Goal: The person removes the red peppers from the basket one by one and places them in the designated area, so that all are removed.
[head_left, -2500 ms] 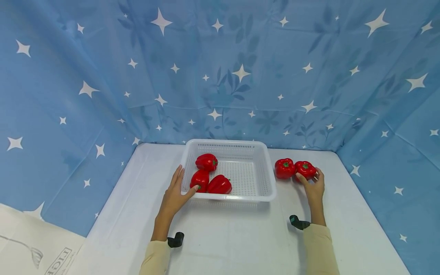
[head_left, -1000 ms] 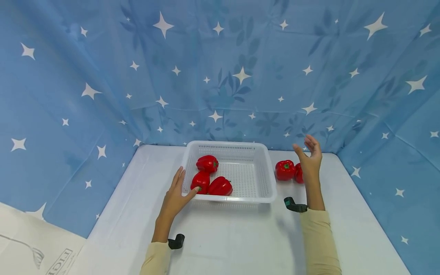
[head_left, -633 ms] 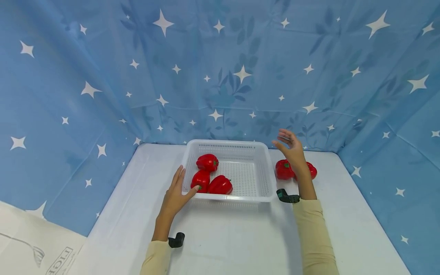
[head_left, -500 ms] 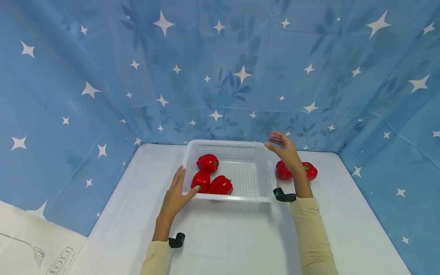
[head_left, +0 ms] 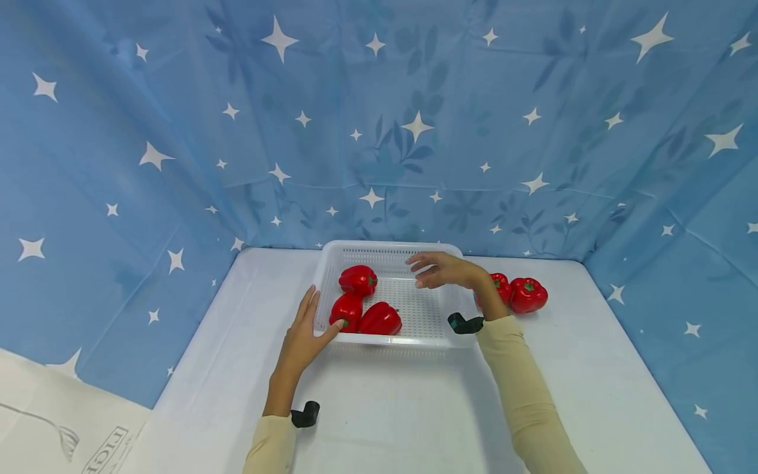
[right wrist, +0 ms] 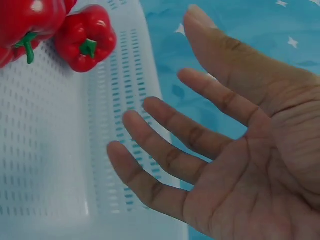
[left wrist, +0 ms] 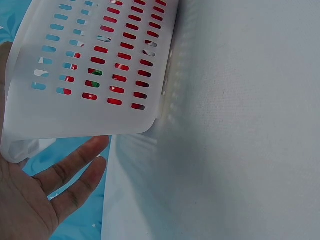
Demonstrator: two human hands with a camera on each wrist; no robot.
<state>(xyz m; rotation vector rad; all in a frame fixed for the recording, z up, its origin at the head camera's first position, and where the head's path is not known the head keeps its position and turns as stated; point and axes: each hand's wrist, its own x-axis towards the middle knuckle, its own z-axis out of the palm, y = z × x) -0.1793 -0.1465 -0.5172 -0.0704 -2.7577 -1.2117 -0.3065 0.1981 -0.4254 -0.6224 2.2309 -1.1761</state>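
Observation:
A white perforated plastic basket (head_left: 408, 342) holds three red bell peppers: one farther back (head_left: 356, 281), one in the front left corner (head_left: 346, 308) and one beside it (head_left: 380, 319). My left hand (head_left: 301, 341) rests at the basket's front left corner, thumb over the rim and straight fingers along the outside. Over the basket's right half hovers my right hand (head_left: 443, 270), fingers spread and slightly bent, with nothing in them. In the right wrist view its palm (right wrist: 240, 185) is bare, and peppers (right wrist: 86, 40) show beyond the fingertips.
Right of the basket, two more red bell peppers sit side by side on the white table (head_left: 391, 408): one (head_left: 529, 295) in full view, the other (head_left: 501, 287) partly behind my right wrist. A blue star-patterned curtain (head_left: 379, 131) rises behind the table and along both sides.
My right hand has let go of the far right pepper, lifted, and swung left over the basket without anything in it. The left hand and the peppers have stayed put.

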